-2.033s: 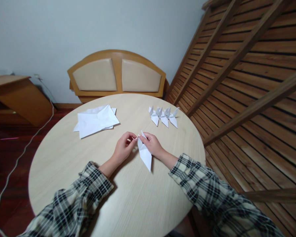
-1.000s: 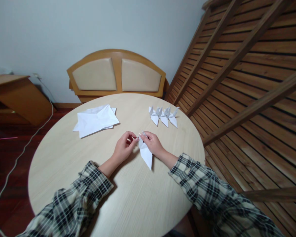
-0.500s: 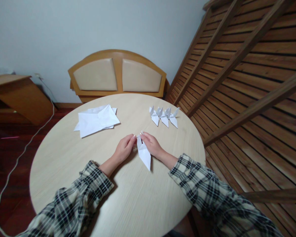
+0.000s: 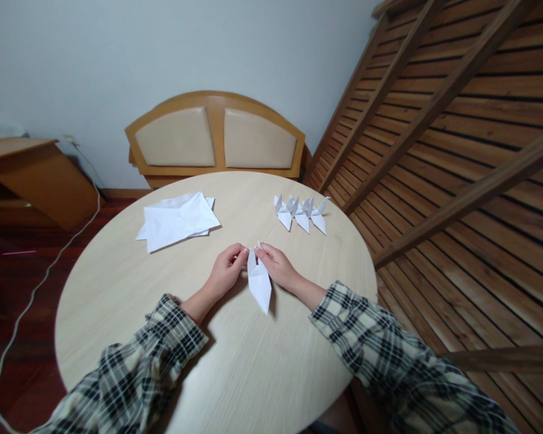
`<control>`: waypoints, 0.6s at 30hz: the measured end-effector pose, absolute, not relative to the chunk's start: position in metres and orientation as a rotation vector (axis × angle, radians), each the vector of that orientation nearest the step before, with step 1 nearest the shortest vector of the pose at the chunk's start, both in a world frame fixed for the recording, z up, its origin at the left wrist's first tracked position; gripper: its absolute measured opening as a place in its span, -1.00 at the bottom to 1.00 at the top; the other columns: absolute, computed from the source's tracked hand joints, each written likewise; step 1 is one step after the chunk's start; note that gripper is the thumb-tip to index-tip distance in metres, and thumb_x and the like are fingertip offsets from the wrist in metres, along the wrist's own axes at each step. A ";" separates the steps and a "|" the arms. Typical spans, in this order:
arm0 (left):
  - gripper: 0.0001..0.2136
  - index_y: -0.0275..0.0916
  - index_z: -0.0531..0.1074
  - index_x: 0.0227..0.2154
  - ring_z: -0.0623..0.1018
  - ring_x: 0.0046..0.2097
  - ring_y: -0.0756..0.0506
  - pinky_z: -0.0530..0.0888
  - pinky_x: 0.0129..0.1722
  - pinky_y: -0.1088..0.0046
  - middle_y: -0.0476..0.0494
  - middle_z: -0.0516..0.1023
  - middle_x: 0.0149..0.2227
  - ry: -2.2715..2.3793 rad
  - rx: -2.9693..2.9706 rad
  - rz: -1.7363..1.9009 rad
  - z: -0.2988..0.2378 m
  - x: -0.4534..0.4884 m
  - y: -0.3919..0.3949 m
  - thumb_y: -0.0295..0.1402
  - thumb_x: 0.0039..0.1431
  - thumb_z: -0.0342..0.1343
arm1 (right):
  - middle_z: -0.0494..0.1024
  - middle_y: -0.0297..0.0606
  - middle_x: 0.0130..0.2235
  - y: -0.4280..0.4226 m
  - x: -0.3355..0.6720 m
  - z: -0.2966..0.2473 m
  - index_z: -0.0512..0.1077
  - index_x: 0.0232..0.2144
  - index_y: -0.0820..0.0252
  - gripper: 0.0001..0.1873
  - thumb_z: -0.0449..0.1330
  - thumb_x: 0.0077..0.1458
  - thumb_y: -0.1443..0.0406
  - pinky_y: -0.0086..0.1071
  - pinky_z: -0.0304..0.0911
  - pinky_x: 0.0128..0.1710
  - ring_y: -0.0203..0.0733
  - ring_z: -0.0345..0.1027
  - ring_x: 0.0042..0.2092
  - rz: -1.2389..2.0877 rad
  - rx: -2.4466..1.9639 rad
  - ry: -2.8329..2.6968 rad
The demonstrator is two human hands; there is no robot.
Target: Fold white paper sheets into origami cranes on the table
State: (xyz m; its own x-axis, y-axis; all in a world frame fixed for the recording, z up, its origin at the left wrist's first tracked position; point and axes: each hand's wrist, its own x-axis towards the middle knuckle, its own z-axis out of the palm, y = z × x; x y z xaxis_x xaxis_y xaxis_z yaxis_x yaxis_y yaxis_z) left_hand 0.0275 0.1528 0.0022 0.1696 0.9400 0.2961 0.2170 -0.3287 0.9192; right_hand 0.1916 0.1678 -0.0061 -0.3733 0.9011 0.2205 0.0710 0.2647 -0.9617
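A partly folded white paper crane (image 4: 259,288) is held over the middle of the table, its wide pointed part hanging toward me and two narrow strips at its far end. My left hand (image 4: 228,265) pinches the left side of the far end between thumb and fingers. On the other side my right hand (image 4: 277,264) is closed on the right narrow strip, whose tip shows above the thumb. The fingers hide part of the paper. Farther back on the right stand three folded paper cranes (image 4: 302,216) in a row.
Loose white paper sheets (image 4: 176,223) lie overlapping at the back left of the round wooden table (image 4: 117,301). Beyond it is a padded headboard (image 4: 217,129). A slatted wooden frame (image 4: 416,241) leans at the right. A white cable (image 4: 40,280) runs along the floor on the left.
The pointed lower part of the held paper has swung a little to the left. Both hands keep their grip in nearly the same place.
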 end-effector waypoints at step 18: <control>-0.74 -0.21 0.38 -0.43 0.38 -0.47 -0.01 0.37 -0.46 0.48 0.02 0.38 -0.50 1.102 1.567 1.237 0.000 0.026 0.157 -0.11 0.18 0.09 | 0.41 -0.33 -0.41 0.166 0.192 -0.006 0.40 -0.38 0.21 -0.71 0.21 0.12 0.08 -0.37 0.14 -0.38 -0.26 0.24 -0.37 1.191 -0.912 -1.776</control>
